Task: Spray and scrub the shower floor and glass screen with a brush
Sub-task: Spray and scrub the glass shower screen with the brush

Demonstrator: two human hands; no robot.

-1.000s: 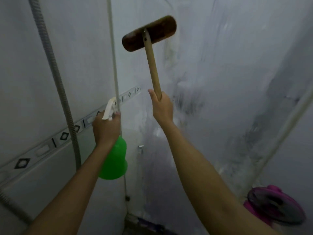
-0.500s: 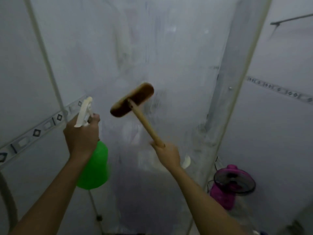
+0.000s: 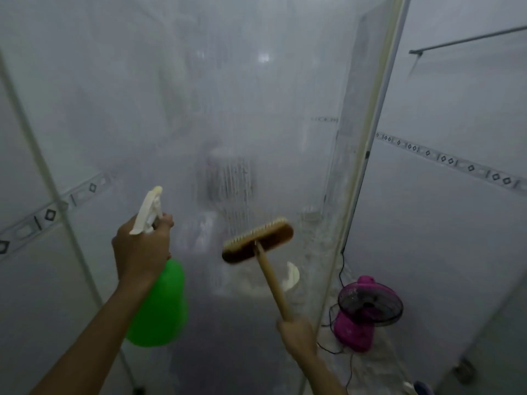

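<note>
Compared to half a second back, the brush (image 3: 258, 240) has dropped lower on the glass screen (image 3: 228, 109) and flipped a bit, so the pale bristles now show along its top edge, tipped toward the glass; can't tell if they actually touch it. The right hand (image 3: 298, 332) has slid down too, fingers wrapped round the bottom end of the wooden handle, with the brush head up and to the left of it. The left hand (image 3: 142, 252) looks about the same, clamped on the neck of the green spray bottle (image 3: 162, 306), white nozzle sticking up above the knuckles, just left of the brush. A pink fan (image 3: 365, 312) sits right of the screen's edge, seen past it.
</note>
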